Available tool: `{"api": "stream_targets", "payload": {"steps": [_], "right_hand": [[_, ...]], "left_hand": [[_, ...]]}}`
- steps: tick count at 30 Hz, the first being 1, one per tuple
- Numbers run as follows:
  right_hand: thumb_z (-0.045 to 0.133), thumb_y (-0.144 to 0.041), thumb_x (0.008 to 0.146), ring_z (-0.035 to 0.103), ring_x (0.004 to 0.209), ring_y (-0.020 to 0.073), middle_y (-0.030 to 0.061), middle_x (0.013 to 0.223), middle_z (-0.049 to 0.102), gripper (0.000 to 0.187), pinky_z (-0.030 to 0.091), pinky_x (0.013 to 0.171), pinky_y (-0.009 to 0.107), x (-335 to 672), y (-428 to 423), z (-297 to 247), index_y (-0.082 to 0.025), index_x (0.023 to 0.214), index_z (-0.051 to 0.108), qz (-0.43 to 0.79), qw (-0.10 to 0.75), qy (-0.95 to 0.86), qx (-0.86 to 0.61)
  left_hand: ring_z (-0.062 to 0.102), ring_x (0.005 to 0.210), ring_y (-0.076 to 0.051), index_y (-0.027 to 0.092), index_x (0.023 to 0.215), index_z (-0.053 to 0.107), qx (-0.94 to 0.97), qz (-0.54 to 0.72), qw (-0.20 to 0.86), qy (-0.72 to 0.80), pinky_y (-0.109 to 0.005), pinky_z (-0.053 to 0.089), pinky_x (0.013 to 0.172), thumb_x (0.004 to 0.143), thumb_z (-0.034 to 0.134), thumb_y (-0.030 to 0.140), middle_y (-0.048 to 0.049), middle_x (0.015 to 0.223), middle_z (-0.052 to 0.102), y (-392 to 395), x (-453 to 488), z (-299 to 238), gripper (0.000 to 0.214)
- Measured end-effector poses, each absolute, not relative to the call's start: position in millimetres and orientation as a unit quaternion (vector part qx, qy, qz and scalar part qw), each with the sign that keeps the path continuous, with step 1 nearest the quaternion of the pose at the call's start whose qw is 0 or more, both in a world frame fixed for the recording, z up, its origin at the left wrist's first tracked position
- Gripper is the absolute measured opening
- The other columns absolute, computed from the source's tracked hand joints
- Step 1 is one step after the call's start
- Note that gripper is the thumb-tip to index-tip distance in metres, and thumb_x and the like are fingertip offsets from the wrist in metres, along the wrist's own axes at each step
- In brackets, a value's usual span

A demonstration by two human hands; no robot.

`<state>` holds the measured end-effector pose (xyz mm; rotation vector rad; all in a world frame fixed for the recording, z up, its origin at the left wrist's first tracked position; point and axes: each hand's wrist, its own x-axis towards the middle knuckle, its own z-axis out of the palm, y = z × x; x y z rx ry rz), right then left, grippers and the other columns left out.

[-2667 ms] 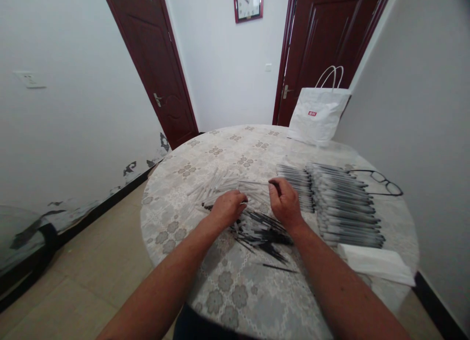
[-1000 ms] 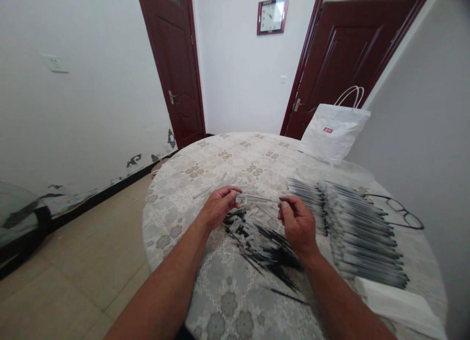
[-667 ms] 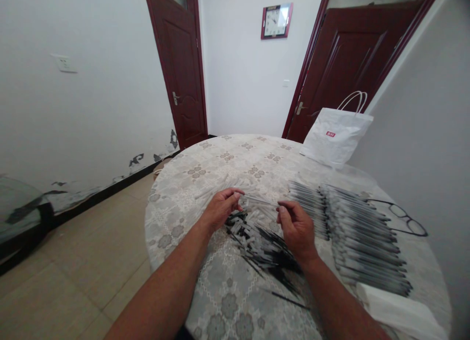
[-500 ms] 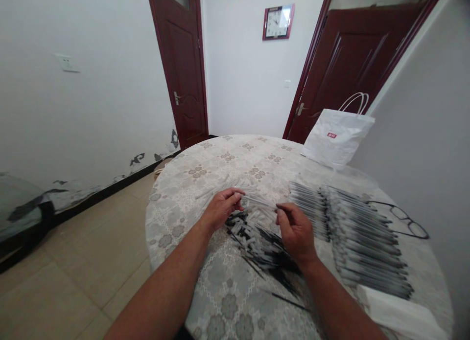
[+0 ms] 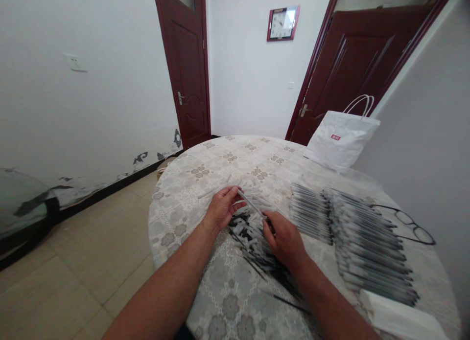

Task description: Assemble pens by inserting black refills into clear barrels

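Note:
Between my two hands runs a thin pale pen barrel (image 5: 251,202), slanting down to the right. My left hand (image 5: 223,208) pinches its upper left end between thumb and fingers. Fingers of my right hand (image 5: 285,237) are closed on its lower right end. Below and between the hands lies a pile of short grey and black pieces that look like pen caps (image 5: 245,232). Thin black rods like pen refills (image 5: 257,266) stick out beneath my right hand. More loose pale tubes (image 5: 210,192) lie behind my left hand.
Rows of pens (image 5: 312,213) lie right of my hands, beside a larger stack of pens (image 5: 374,247). Glasses (image 5: 414,227), a white bag (image 5: 341,140) and a white folded item (image 5: 402,315) rest on the round cloth-covered table (image 5: 229,291).
My right hand has moved left and down, closer to my left hand. The barrel now slopes more steeply. The view has shifted slightly left.

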<state>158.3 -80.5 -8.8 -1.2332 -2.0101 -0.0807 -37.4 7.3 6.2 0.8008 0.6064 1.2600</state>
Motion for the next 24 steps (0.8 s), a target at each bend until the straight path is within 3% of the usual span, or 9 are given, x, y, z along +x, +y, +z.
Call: {"api": "stream_targets", "payload": {"steps": [6, 12, 14, 16, 19, 24], "right_hand": [[0.047, -0.021, 0.096, 0.068, 0.089, 0.0232, 0.0111, 0.100, 0.071, 0.031, 0.054, 0.081, 0.035, 158, -79, -14, -0.018, 0.125, 0.058, -0.064, 0.371, -0.796, -0.475], [0.048, -0.024, 0.095, 0.068, 0.093, 0.0227, 0.0088, 0.103, 0.072, 0.028, 0.053, 0.085, 0.036, 155, -84, -8, -0.021, 0.119, 0.064, 0.043, 0.423, -0.764, -0.486], [0.051, -0.028, 0.094, 0.068, 0.091, 0.0223, 0.0072, 0.101, 0.073, 0.025, 0.053, 0.082, 0.035, 153, -86, -6, -0.023, 0.113, 0.067, 0.113, 0.447, -0.730, -0.505], [0.054, -0.034, 0.092, 0.066, 0.077, 0.0199, 0.0042, 0.086, 0.072, 0.023, 0.052, 0.068, 0.031, 151, -85, -6, -0.023, 0.106, 0.069, 0.224, 0.464, -0.680, -0.522], [0.060, -0.042, 0.088, 0.050, 0.050, 0.0119, -0.0025, 0.061, 0.058, 0.027, 0.037, 0.044, 0.022, 150, -83, -10, -0.021, 0.101, 0.069, 0.429, 0.493, -0.562, -0.507], [0.072, -0.040, 0.079, 0.034, 0.040, 0.0041, -0.0072, 0.056, 0.048, 0.028, 0.020, 0.037, 0.016, 147, -80, -6, -0.017, 0.091, 0.063, 0.608, 0.526, -0.401, -0.441]], "left_hand": [[0.066, 0.076, -0.016, 0.011, 0.087, 0.067, 0.360, 0.548, 0.702, 0.277, -0.034, 0.061, 0.068, 0.075, 0.079, 0.039, -0.0064, 0.088, 0.067, 4, -35, 8, 0.033], [0.067, 0.079, -0.017, 0.012, 0.091, 0.068, 0.360, 0.550, 0.702, 0.276, -0.031, 0.062, 0.065, 0.077, 0.077, 0.039, -0.0082, 0.090, 0.068, 3, -33, 6, 0.033], [0.067, 0.079, -0.017, 0.011, 0.091, 0.068, 0.357, 0.550, 0.701, 0.280, -0.030, 0.062, 0.064, 0.076, 0.078, 0.039, -0.0087, 0.091, 0.068, 3, -33, 7, 0.033], [0.067, 0.080, -0.017, 0.011, 0.091, 0.068, 0.358, 0.548, 0.701, 0.282, -0.029, 0.062, 0.063, 0.076, 0.078, 0.038, -0.0091, 0.091, 0.068, 3, -33, 7, 0.032], [0.066, 0.080, -0.017, 0.011, 0.089, 0.068, 0.372, 0.541, 0.700, 0.281, -0.029, 0.062, 0.063, 0.077, 0.077, 0.038, -0.0091, 0.091, 0.067, 4, -34, 8, 0.030], [0.066, 0.080, -0.016, 0.010, 0.089, 0.069, 0.391, 0.535, 0.695, 0.280, -0.029, 0.062, 0.063, 0.080, 0.075, 0.037, -0.0092, 0.092, 0.067, 5, -34, 7, 0.029]]}}
